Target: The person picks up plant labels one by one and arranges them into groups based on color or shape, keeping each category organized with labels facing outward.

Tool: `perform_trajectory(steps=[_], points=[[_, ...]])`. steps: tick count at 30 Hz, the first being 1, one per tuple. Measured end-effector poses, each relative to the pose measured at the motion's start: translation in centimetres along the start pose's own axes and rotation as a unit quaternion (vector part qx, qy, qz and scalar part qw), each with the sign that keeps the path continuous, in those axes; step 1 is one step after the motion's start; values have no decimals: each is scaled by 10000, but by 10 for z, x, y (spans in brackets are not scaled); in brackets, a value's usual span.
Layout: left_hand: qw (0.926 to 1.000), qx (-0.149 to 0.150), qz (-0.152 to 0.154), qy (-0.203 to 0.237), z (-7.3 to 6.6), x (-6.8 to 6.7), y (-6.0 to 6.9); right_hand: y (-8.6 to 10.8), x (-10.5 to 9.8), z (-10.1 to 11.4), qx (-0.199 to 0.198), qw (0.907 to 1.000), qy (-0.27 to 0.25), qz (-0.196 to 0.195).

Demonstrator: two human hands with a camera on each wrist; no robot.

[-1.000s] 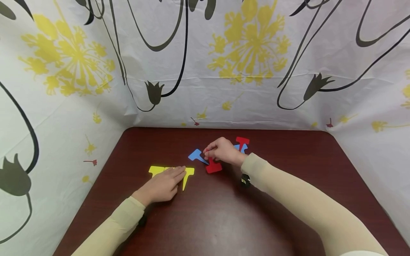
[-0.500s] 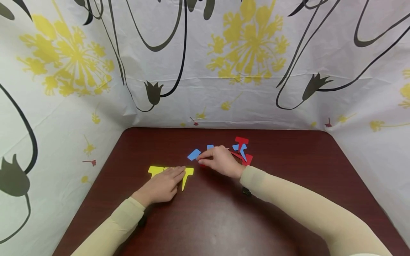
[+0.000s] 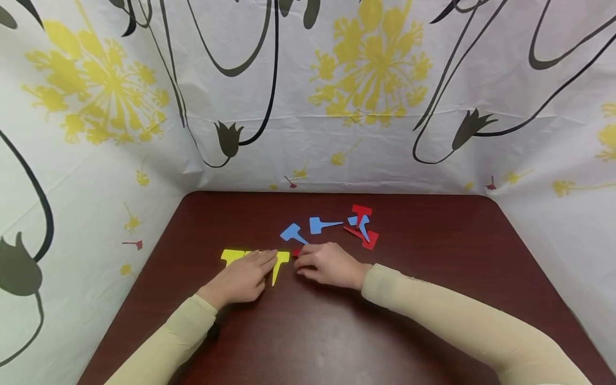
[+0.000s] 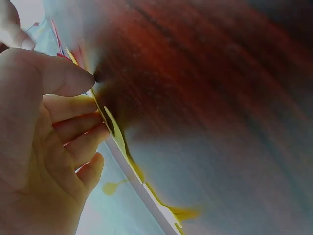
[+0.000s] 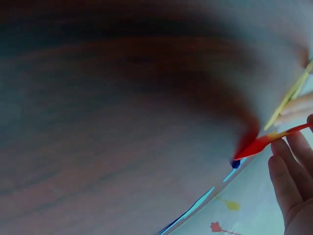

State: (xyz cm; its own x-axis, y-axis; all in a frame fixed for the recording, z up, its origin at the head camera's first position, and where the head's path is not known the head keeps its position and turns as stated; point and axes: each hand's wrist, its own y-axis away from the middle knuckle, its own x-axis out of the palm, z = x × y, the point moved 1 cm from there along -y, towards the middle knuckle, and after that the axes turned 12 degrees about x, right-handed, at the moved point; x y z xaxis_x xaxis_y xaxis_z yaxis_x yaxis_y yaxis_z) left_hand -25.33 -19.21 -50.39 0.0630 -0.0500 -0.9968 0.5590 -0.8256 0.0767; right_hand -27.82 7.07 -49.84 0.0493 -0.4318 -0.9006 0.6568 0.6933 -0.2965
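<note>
Fingers extended, my left hand [image 3: 240,277] rests on a row of yellow T-shaped tags [image 3: 282,258] on the table, covering part of them. The left wrist view has this hand [image 4: 54,112] with its fingertips along the yellow tags' [image 4: 117,134] edges. Just right of the row, my right hand [image 3: 332,264] pinches a red tag [image 3: 296,252], mostly hidden by the hand in the head view. Seen from the right wrist, the red tag [image 5: 259,146] stretches between the thumb and fingers of this hand [image 5: 296,181].
Behind my right hand lie two blue tags, one angled [image 3: 291,232] and one sideways [image 3: 315,225]. Farther right, red tags [image 3: 370,240] and blue tags [image 3: 364,220] overlap. A patterned cloth [image 3: 298,96] surrounds the dark table [image 3: 317,331].
My right hand has moved toward the table's near side and slightly left with the red tag, uncovering the sideways blue tag. My left hand has stayed in place on the yellow tags.
</note>
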Motion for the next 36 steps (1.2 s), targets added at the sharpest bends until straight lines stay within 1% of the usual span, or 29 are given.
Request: perform_trajectory(steps=[3,7,13,17,20,24,26,28,36], points=[[10000,-50,44,57,0,-1,0,4,6,2,-292,9989,352,133],[9998,-97,73,136,-1,-1,-1,9,11,4,-522,9956,714,316],[9998,-127,38,144,-1,0,-1,12,14,7,-581,9914,1074,474],[9998,-129,4,142,0,1,-1,11,13,8,-653,9894,1191,513],[9998,-127,-24,163,-1,1,0,9,10,7,-451,9910,1157,495],[9998,-116,-51,159,-1,0,1,7,8,1,81,9922,1129,515],[9998,-112,-64,153,-1,0,1,8,9,-1,246,9913,1155,583],[9998,-102,-88,154,-2,0,1,8,9,-2,306,9907,1165,634],[9998,-95,-130,96,-1,2,1,10,11,-2,279,9908,1158,648]])
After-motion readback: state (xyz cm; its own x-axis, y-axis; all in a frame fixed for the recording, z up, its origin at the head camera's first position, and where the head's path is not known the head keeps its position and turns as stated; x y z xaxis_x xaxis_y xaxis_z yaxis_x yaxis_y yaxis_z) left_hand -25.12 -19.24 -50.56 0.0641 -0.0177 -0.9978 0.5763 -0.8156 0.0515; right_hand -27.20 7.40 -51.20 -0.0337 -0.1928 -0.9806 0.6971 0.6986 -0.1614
